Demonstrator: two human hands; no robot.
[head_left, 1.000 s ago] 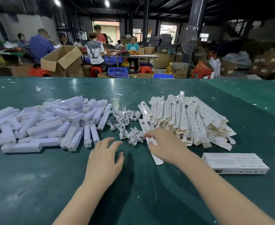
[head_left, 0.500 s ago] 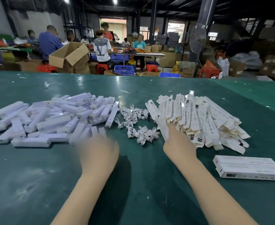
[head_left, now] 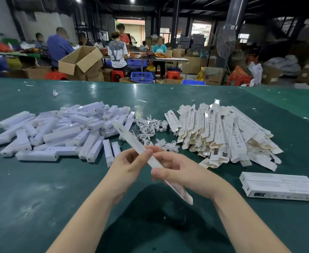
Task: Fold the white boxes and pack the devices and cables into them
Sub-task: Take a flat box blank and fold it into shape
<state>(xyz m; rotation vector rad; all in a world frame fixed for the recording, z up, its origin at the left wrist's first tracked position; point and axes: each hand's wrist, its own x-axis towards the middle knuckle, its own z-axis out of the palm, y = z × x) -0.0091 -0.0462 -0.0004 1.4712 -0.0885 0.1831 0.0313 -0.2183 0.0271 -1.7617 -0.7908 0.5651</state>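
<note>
Holding a flat, unfolded white box (head_left: 131, 136) above the green table (head_left: 40, 198), I grip it with both hands, its long body slanting from far left to near right. My left hand (head_left: 130, 167) pinches it near the middle between thumb and curled fingers; my right hand (head_left: 183, 172) wraps around the nearer stretch, thumb on top, and the box's near end (head_left: 184, 195) sticks out below my right palm.

On the table to the far left lies a loose heap of white devices (head_left: 62, 132), long plastic bars pointing every way. Just right of that heap, at the centre, sits a small cluster of coiled white cables (head_left: 150, 126), with a few more coils (head_left: 166, 143) nearer to me, just beyond my fingertips. To the right of the cables spreads a pile of flat box blanks (head_left: 223, 134), printed with small black markings and fanned out across one another. Near the right edge, apart from that pile, two folded boxes (head_left: 279, 185) lie side by side.

Beyond the far edge of the table, several people sit on red stools at other tables, among them an open cardboard carton (head_left: 80, 59), blue crates (head_left: 141, 76) and a standing fan (head_left: 225, 41).
</note>
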